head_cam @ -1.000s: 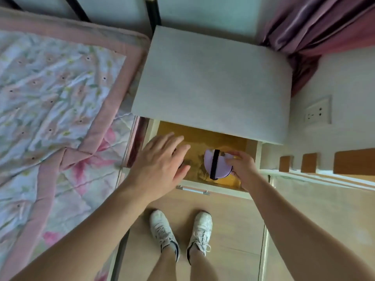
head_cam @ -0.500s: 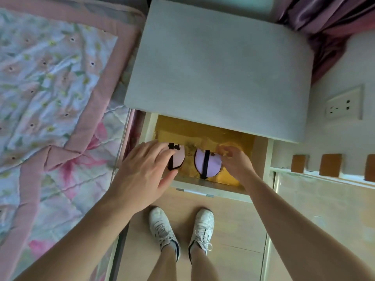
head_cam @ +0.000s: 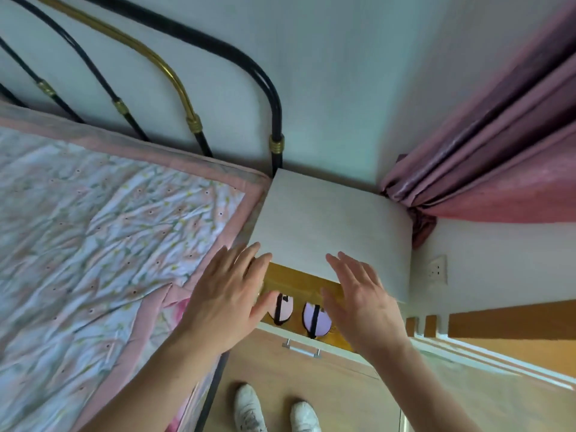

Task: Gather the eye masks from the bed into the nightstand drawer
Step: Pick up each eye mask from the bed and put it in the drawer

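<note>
Two folded fabric eye masks lie side by side on the yellow floor of the open white nightstand drawer [head_cam: 311, 333]: a pale pink eye mask with a black strap [head_cam: 282, 309] to the left, a lilac eye mask with a black strap [head_cam: 315, 319] to the right. The left hand [head_cam: 226, 299] is spread above the drawer's left end with fingers straight, grasping nothing; its thumb overlaps the pink mask's edge in view, and contact cannot be confirmed. The right hand [head_cam: 363, 302] is likewise spread and released, holding nothing, over the drawer's right end. The visible part of the floral quilted bed cover [head_cam: 109, 244] shows no mask.

Risk: the lilac mask sits near the drawer's front rim; a careless shove on the metal bar handle [head_cam: 301, 348] could snag its strap. Part of the bed lies outside the view, so a mask could be missed there.
</note>
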